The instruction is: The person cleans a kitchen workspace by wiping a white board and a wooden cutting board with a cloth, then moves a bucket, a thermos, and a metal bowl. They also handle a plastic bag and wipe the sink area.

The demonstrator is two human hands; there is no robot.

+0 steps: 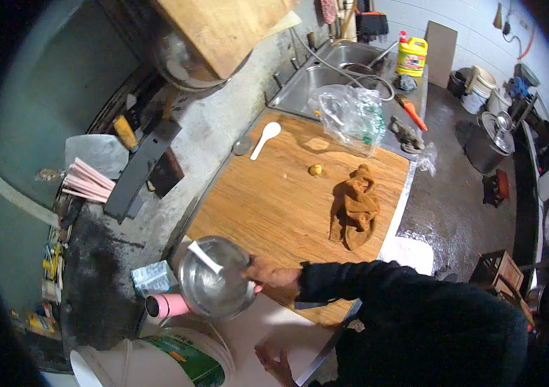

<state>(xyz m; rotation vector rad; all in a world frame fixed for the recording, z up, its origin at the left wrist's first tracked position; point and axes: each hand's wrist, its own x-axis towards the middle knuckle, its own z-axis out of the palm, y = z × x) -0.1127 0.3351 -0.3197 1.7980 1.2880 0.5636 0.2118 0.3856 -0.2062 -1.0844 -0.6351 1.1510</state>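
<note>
Metal bowl, lower left of the frame, its right rim pinched by the right hand.
The white utensil inside slants down rightward, toward that hand; the left, farther off near the bottom edge, has fingers loosely spread.

I can make out no readable words: the print is too small or blurred on the green label of the white plastic bucket, the yellow plastic jug with a red top, and the crumpled blue-and-white packet.
</note>
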